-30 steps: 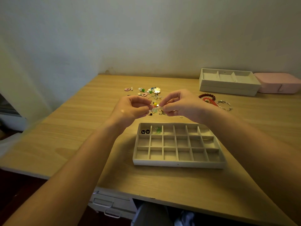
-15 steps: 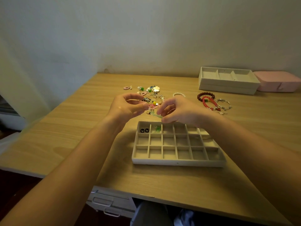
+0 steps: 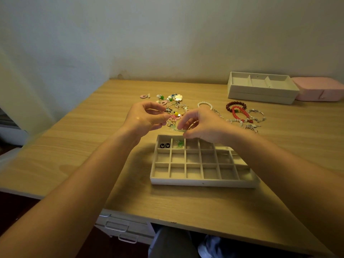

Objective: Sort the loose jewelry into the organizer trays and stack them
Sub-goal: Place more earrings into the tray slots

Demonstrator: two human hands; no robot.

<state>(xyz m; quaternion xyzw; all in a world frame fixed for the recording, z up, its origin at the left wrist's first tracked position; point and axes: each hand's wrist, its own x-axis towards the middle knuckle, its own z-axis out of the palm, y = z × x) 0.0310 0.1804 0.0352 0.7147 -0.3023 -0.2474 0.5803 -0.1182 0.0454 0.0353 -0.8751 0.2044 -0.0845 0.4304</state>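
Reaching in from the near edge of the desk [image 3: 74, 146], both bare forearms are angling inward toward each other. The organizer tray [image 3: 204, 183] is lying flat between them. A pair of black butterfly studs [image 3: 165, 145] is sitting in its far-left compartment, and a green trinket [image 3: 180, 143] in the compartment just to the right.

The right hand [image 3: 204, 125] is hovering over the tray's far rim, wrist raised and fingers curled. Its thumb and forefinger are pinching a pale piece [image 3: 179, 129], small and hard to identify.

The left hand [image 3: 147, 118] is hanging just past the tray's far-left corner, fingers curled in and thumb tip pressing toward the forefinger. Whether anything is caught between them is too small to tell. The two hands are sitting close together, not touching.

Just beyond the fingertips the loose jewelry [image 3: 175, 107] is lying in a scatter, with bracelets [image 3: 239, 111] spreading out to its right. Farther back, two stacked trays [image 3: 260, 94] are standing just beside a pink box [image 3: 320, 90] near the wall.
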